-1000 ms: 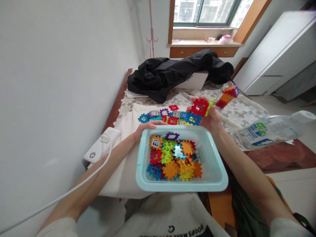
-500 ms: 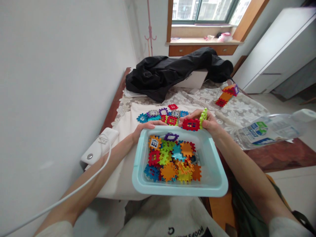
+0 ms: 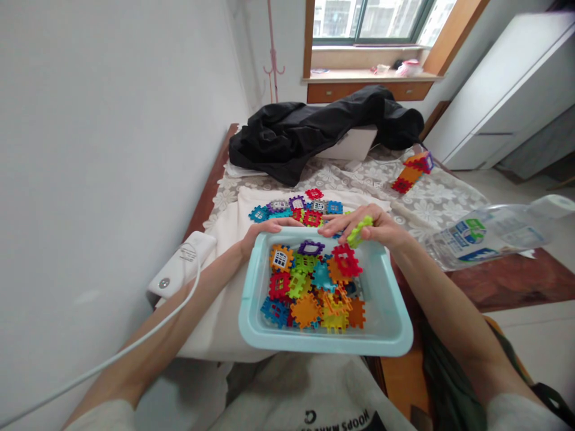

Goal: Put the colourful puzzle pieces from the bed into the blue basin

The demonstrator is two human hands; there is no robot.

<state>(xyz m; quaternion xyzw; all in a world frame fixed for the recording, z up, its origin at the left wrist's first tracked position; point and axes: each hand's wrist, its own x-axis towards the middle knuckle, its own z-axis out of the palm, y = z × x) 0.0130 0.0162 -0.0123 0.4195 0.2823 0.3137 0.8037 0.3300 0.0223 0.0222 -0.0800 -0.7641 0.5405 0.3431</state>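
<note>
Fingers of the right hand (image 3: 375, 228) are pinched on one lime-green tile (image 3: 359, 231) over the tub's (image 3: 395, 326) far edge; that edge is gripped by the left hand (image 3: 263, 230).

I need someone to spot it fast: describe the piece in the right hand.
Start at the light blue bin in the person's lap, heaped with toothed plastic tiles. At its far rim the right hand pinches a lime green tile. It alone is held above the heap, edge-on, beside a red tile lying on top.
</note>
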